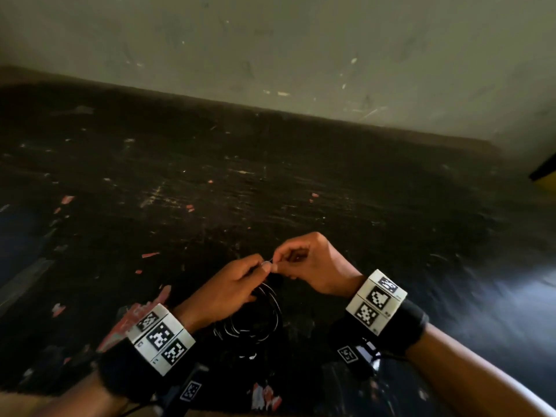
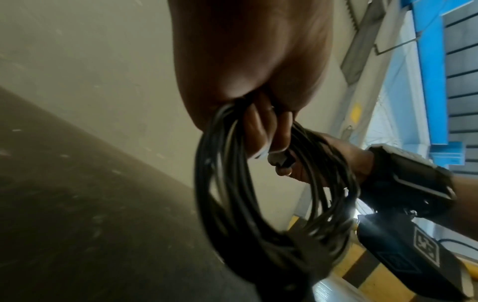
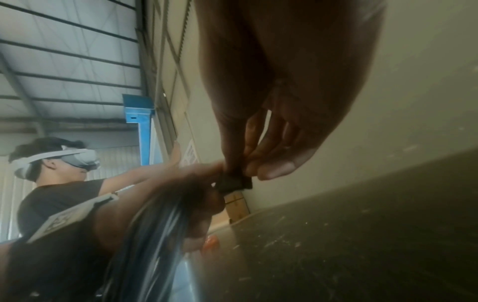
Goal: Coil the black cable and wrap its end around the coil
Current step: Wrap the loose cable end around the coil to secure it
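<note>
The black cable (image 1: 255, 314) is gathered into a coil of several loops that hangs from my hands, above the dark, scuffed tabletop (image 1: 270, 182), at the near middle of the scene. In the left wrist view the loops (image 2: 258, 204) run close together, bunched at the top where I hold them and spreading wider lower down.

My left hand (image 1: 231, 284) grips the top of the coil: the fingers (image 2: 261, 130) are curled through the loops and press the bundle against the palm. My right hand (image 1: 307, 263) sits just to the right of it, the two hands touching at the fingertips. Its thumb and fingertips (image 3: 274, 167) are pinched on a small dark piece at the cable's end (image 3: 234, 182); it looks like a plug, but it is too blurred to name surely. In the head view something thin and pale glints between the two pinches, and I cannot tell what it is.

Both wrists carry white blocks printed with black square markers on black bands, the left one (image 1: 161, 338) nearer than the right one (image 1: 376, 300). The tabletop is flecked with reddish chips and pale scratches and runs far back to a plain grey-green wall (image 1: 301, 49). At the far right edge a yellow and black object (image 1: 546, 173) juts in. The right wrist view catches another person wearing a white headset (image 3: 56, 159) off to the side.
</note>
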`<state>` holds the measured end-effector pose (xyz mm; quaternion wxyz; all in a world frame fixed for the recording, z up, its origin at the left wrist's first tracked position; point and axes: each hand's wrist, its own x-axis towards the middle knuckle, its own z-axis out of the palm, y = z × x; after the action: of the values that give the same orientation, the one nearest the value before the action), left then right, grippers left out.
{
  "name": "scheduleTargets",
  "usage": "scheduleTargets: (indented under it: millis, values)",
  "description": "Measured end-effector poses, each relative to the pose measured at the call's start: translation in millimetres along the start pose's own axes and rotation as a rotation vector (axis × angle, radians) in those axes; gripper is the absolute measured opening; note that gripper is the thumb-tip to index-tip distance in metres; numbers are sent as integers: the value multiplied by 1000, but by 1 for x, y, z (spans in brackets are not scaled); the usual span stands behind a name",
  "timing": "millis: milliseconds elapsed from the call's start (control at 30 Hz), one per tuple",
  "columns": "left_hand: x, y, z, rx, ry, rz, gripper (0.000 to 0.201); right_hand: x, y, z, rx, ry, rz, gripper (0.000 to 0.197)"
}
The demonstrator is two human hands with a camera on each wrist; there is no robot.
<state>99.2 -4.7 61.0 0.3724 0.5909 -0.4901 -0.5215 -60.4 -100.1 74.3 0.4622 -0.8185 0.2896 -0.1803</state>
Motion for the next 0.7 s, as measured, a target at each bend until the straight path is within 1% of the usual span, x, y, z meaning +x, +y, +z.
scheduleTargets:
  millis: [133,233,333,400,467,533,600,700]
  values:
    - [13,20,16,-9,-17,13,29,-9,-1,-33,24,-61,-26,11]
    - [21,31,28,-45,-16,-17,28,-16,0,-57,17,-138,-47,9]
    - [25,37,40,-122,0,-21,29,-22,1,-71,14,-168,-98,7]
    - [26,42,50,-199,47,-51,28,-27,2,-78,28,-181,-137,3]
    - [28,43,57,-283,102,-61,26,-32,3,-84,38,-204,-167,3]
    - [30,42,56,-362,192,-53,19,-40,0,-90,56,-233,-200,5]
    - [31,44,52,-351,258,-43,18,-46,-1,-96,68,-203,-223,4]
    - [32,53,56,-246,272,4,17,-46,2,-99,187,-128,-222,2]
